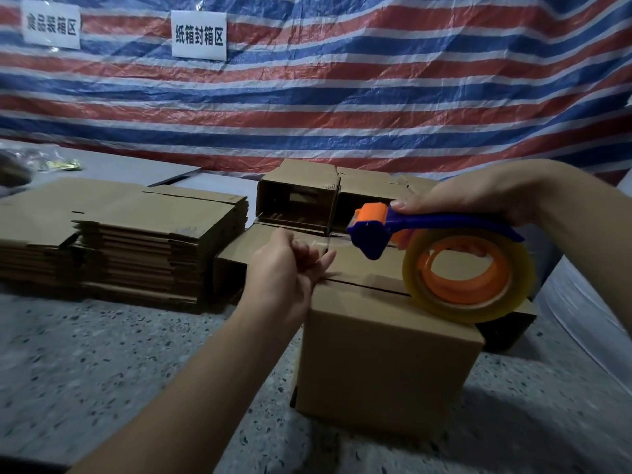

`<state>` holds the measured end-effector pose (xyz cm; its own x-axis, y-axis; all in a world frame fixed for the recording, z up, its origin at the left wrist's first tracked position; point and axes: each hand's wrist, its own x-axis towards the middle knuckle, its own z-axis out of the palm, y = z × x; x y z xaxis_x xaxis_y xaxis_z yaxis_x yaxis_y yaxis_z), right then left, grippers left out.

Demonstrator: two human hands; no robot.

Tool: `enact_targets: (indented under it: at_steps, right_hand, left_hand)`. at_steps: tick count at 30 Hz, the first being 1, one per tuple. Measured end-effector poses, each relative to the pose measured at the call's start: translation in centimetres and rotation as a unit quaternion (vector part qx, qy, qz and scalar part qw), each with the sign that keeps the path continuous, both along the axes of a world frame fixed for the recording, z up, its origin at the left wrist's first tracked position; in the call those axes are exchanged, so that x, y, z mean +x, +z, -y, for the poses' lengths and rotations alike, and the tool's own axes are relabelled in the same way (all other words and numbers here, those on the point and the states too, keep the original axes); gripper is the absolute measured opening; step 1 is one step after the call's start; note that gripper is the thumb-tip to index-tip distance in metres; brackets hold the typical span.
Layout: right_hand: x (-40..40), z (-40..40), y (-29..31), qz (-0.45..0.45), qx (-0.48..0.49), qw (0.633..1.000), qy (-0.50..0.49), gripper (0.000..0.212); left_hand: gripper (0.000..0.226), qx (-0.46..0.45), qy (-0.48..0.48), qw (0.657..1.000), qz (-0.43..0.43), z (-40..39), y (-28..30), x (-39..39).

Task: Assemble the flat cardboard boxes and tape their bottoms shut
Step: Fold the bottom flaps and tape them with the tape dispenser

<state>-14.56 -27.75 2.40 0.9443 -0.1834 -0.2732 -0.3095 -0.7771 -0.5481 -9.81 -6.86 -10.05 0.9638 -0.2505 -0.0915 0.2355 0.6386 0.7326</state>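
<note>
Left hand (287,268), nearest, fingers curled, pinches the free tape end (326,246) over the box (386,357) on the floor; right hand (478,200) grips the dispenser (427,230), roll resting on the box's far edge, seam (362,285) untaped. Risks: tape folding onto itself if tension drops, or landing off the seam. Flat stack (136,234) waits left.

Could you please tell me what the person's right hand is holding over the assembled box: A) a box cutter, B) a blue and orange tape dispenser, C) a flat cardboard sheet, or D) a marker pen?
B: the right hand grips the blue handle of the tape dispenser, whose clear tape roll rests on the box.
</note>
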Motion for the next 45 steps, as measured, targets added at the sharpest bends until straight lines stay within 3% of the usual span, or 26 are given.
enact_targets:
  at_steps: [3,5,8,11,21,28,33,35,37,39,41,43,45]
  right_hand:
    - [0.5,-1.7,0.2,-0.063,-0.051,0.997,-0.005,0.079]
    - [0.9,-2.2,0.5,-0.080,-0.072,0.994,0.003,0.083]
    - [1.2,-2.7,0.7,-0.090,-0.094,0.991,0.010,0.080]
    - [1.4,-3.5,0.7,-0.096,-0.114,0.989,0.004,0.062]
    - [2.1,-4.6,0.5,-0.119,-0.156,0.980,0.022,0.051]
    - [2.5,-4.4,0.4,-0.120,-0.172,0.978,0.016,0.071]
    - [2.7,-4.3,0.4,-0.122,-0.174,0.977,0.029,0.066]
    - [2.6,-4.4,0.4,-0.123,-0.164,0.978,0.033,0.059]
    - [2.5,-4.4,0.3,-0.124,-0.157,0.979,0.031,0.057]
    - [2.6,-4.4,0.4,-0.123,-0.159,0.979,0.029,0.060]
    - [2.7,-4.3,0.4,-0.122,-0.167,0.978,0.020,0.071]
    - [2.8,-4.4,0.4,-0.123,-0.170,0.978,0.014,0.072]
    - [2.8,-4.4,0.4,-0.119,-0.169,0.978,0.004,0.065]
  left_hand:
    - [0.031,0.134,0.007,0.990,0.048,-2.3,-1.1,1.1]
    - [0.030,0.224,-0.001,0.970,0.100,-3.4,-2.0,1.4]
    - [0.032,0.279,-0.009,0.953,0.121,-3.9,-3.4,1.6]
    - [0.034,0.292,-0.010,0.951,0.104,-3.7,-4.5,1.5]
    - [0.034,0.294,-0.047,0.952,0.067,-2.9,-7.1,1.3]
    - [0.042,0.308,-0.078,0.945,0.081,-1.9,-8.0,0.6]
    - [0.065,0.353,-0.113,0.928,0.044,-2.0,-8.8,-0.3]
    - [0.046,0.366,-0.084,0.922,0.091,-2.2,-8.9,-0.4]
    - [0.027,0.367,0.007,0.916,0.163,-2.5,-7.8,-0.7]
    - [0.049,0.352,0.010,0.906,0.235,-2.5,-5.9,-1.3]
    - [0.081,0.376,-0.071,0.887,0.260,-2.1,-4.4,-2.2]
    - [0.081,0.417,-0.123,0.856,0.280,-2.0,-4.0,-2.8]
    - [0.073,0.440,-0.109,0.837,0.307,-2.2,-3.9,-3.1]
